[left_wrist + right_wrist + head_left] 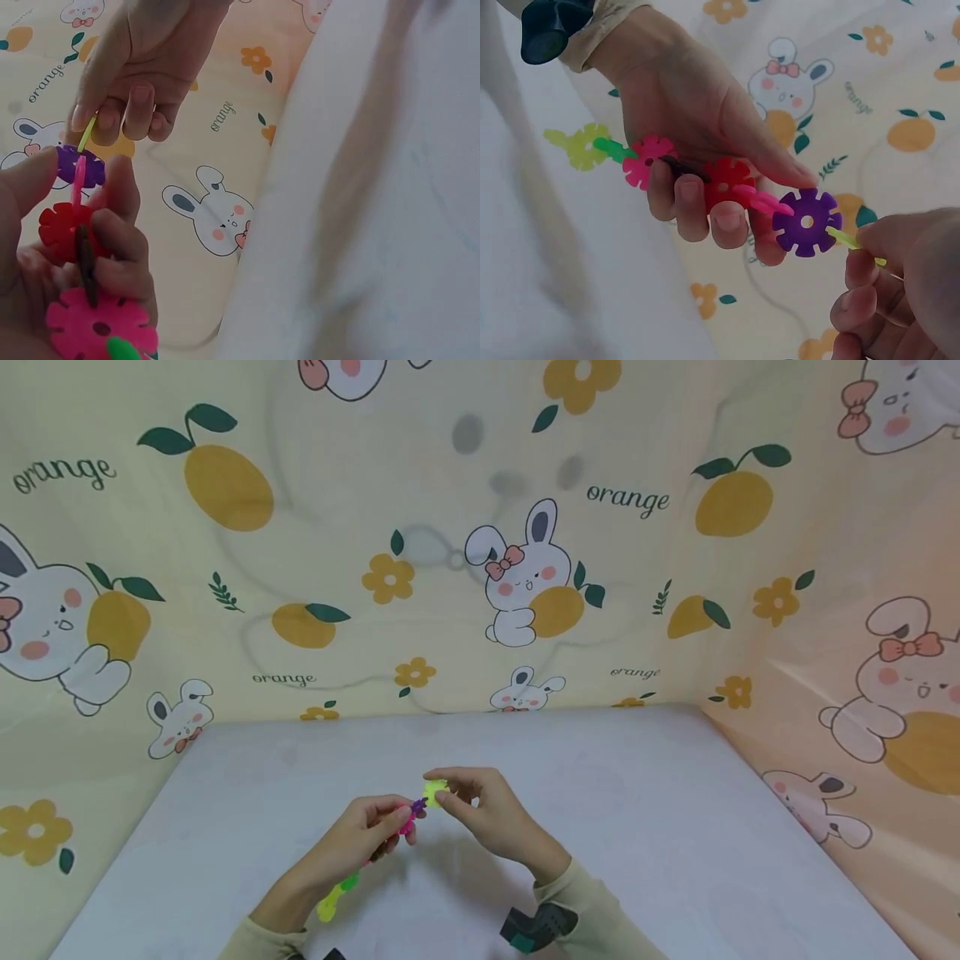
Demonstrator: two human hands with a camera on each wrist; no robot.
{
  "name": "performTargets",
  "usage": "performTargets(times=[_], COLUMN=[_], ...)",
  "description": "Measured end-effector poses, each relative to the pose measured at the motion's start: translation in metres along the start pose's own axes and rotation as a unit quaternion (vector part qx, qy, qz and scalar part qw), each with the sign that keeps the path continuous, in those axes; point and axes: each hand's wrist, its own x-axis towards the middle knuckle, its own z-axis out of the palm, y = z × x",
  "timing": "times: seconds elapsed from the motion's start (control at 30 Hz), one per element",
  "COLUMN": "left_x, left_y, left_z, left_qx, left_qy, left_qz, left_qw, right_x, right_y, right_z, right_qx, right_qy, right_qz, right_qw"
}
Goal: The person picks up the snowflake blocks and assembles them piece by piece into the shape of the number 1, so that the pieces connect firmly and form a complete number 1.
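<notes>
My left hand [348,843] grips a chain of notched, flower-shaped plastic discs. Its thumb lies at the purple disc [802,241], with the other fingers curled beneath the links. Behind the purple one follow a pink disc seen edge-on [761,201], a red disc [731,180], a dark brown disc [686,170], another pink disc [651,146], a green disc [613,150] and yellow-green pieces [585,154] hanging at the tail. Thumb and fingers of my right hand [498,814] pinch a yellow disc [435,790], whose edge meets the purple disc's rim crosswise.
Both hands are above a white tabletop [637,827]. Behind it rises a cream curtain [337,527] printed with rabbits and oranges, continuing along the right side. A dark wrist device [536,927] sits by the right sleeve.
</notes>
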Motion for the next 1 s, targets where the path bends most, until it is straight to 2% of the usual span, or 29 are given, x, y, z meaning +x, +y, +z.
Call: performTargets(times=[0.2,0.4,0.73,1.0], left_x=[-0.0004,-0.0018,0.0,0.0004], left_y=[0.0005,0.0009,-0.0017,-0.0005], left_z=[-0.001,-0.0022,-0.0026,-0.003], left_qx=[0.001,-0.003,0.0,0.008], left_qy=[0.006,0.008,0.017,0.015], left_qz=[-0.004,-0.001,0.004,0.011], left_qw=[1.0,1.0,0.9998,0.9998], right_x=[-0.0005,-0.0016,-0.0003,0.0001], right_y=[-0.0006,-0.0043,-0.0034,-0.0022], right_z=[0.0005,0.0015,0.0005,0.0005], right_qx=[-0.013,-0.025,0.011,0.022], right_qy=[-0.002,0.014,0.015,0.008], right_qz=[0.005,0.014,0.033,0.029], right_qw=[0.9999,0.9995,0.9993,0.9993])
